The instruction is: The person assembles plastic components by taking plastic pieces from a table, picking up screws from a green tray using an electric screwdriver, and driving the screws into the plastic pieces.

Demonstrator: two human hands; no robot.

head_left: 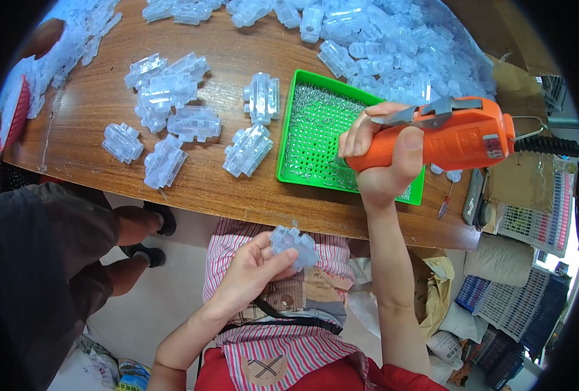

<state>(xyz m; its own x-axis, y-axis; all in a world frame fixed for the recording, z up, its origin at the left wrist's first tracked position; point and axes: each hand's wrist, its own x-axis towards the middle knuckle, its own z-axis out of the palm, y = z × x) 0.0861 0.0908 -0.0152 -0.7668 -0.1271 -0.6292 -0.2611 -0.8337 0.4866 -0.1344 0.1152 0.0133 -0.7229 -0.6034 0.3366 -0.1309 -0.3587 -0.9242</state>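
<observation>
My right hand (387, 153) is wrapped round an orange electric screwdriver (455, 138), its tip pointing down into a green perforated tray (284, 151). Small silvery screws (322, 101) lie heaped toward the tray's far side and scattered over its floor. The screwdriver's very tip is mostly hidden by my fingers. Close to my lap, just off the table's near edge, my left hand (254, 264) pinches a clear plastic housing (294, 247) between thumb and fingers. More clear plastic housings (261, 98) lie to the left of the tray, some stacked together.
A large pile of clear plastic parts (394, 45) covers the table's far right. Another person's hand (45, 36) is at the far left, by a red basket (16, 114). A small screwdriver (444, 205) lies right of the tray. Crates (511, 306) and bags stand at the right.
</observation>
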